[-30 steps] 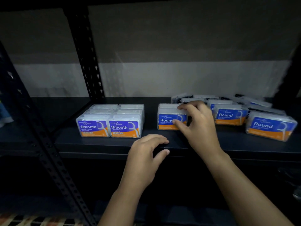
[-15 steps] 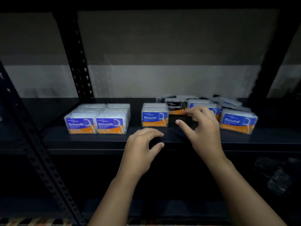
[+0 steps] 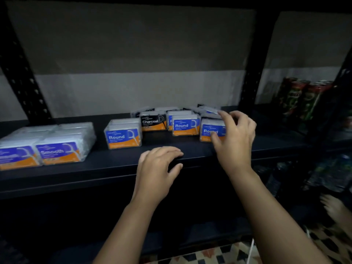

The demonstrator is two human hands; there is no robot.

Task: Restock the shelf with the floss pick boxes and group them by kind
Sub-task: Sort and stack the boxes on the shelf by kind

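The right hand (image 3: 235,138) curls its fingers (image 3: 226,116) and thumb around the rightmost Round floss pick box (image 3: 210,130) on the shelf (image 3: 114,168), while the left hand (image 3: 156,168) rests relaxed on the shelf edge, fingers loose, just in front of the stacked Round boxes (image 3: 122,137).

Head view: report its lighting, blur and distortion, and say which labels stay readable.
Head view: dim, with the lower shelves nearly black; motion blur smears the Smooth boxes at left and the right hand; wide-angle bending tilts the shelf uprights inward; the Charcoal box and front Round box read clearly, while the right hand partly covers another Round box.
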